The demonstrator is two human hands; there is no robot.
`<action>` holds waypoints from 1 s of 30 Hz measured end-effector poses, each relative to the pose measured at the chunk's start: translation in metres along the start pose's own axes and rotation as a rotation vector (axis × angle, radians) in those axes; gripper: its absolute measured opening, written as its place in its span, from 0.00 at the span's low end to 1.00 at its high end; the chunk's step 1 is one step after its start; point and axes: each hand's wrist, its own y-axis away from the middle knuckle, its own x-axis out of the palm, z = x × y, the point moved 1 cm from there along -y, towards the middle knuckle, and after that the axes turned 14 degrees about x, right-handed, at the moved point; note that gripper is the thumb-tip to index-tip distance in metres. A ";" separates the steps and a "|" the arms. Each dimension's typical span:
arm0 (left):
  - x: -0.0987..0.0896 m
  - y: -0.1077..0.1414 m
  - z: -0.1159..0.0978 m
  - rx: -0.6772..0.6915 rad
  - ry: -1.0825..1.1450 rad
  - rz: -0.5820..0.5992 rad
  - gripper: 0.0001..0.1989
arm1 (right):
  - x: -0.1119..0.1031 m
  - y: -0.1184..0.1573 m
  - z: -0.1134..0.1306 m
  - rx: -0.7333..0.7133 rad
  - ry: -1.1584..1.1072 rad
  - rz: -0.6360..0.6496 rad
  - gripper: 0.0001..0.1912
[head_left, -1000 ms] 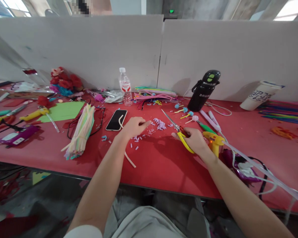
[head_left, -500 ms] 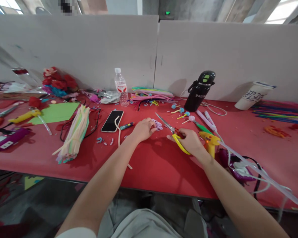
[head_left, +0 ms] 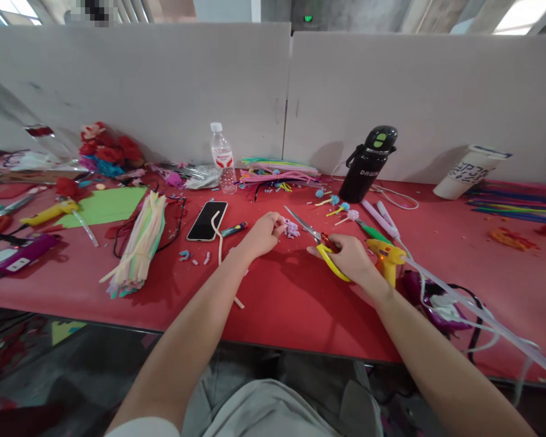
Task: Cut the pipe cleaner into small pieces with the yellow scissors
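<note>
My left hand (head_left: 267, 234) is at the left edge of a small pile of lilac cut pieces (head_left: 292, 229). Its fingers are curled and pinched together; whatever they hold, if anything, is too small to make out. In my right hand (head_left: 349, 258) is a pair of scissors (head_left: 328, 262) with yellow and red handles, the blades pointing up and left past the pile. A cream pipe cleaner (head_left: 219, 243) lies left of my left hand, one end over a phone (head_left: 207, 221). Beyond my right hand lie several small pom-pom stems (head_left: 344, 207).
A yellow glue gun (head_left: 388, 258) with a long glue stick stands right of my right hand. Further back are a black bottle (head_left: 366, 167), a white cup (head_left: 468, 173) and a water bottle (head_left: 222, 158). A pipe-cleaner bundle (head_left: 139, 249) lies left.
My left fingers have drawn slightly back from the lilac pieces and closed together, so more of the pile shows. My right hand still holds the scissors in nearly the same place.
</note>
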 end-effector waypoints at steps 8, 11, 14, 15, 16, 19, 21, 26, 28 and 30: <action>-0.021 0.008 -0.009 -0.041 0.344 -0.234 0.09 | 0.003 0.000 -0.003 0.009 -0.050 0.037 0.28; -0.025 0.011 -0.012 -0.048 0.345 -0.246 0.11 | 0.004 -0.001 -0.005 0.002 -0.042 0.042 0.28; -0.028 0.013 -0.013 -0.066 0.317 -0.221 0.12 | 0.003 0.000 -0.005 -0.005 -0.025 0.051 0.28; -0.029 0.013 -0.013 -0.078 0.307 -0.214 0.12 | 0.003 0.000 -0.004 -0.009 -0.017 0.057 0.29; -0.030 0.014 -0.012 -0.091 0.300 -0.208 0.13 | 0.002 0.001 -0.004 -0.017 -0.008 0.067 0.28; -0.033 0.015 -0.011 -0.111 0.288 -0.206 0.15 | 0.001 0.003 -0.001 -0.046 0.016 0.094 0.27; -0.034 0.015 -0.011 -0.101 0.286 -0.199 0.16 | 0.001 0.004 -0.001 -0.058 0.025 0.100 0.27; -0.034 0.016 -0.014 -0.052 0.291 -0.181 0.16 | 0.002 0.003 -0.003 -0.073 0.031 0.079 0.28; -0.033 0.016 -0.015 -0.039 0.298 -0.192 0.15 | 0.002 0.003 -0.003 -0.078 0.032 0.074 0.28; -0.033 0.016 -0.014 -0.029 0.289 -0.202 0.15 | 0.002 0.003 -0.002 -0.082 0.032 0.073 0.28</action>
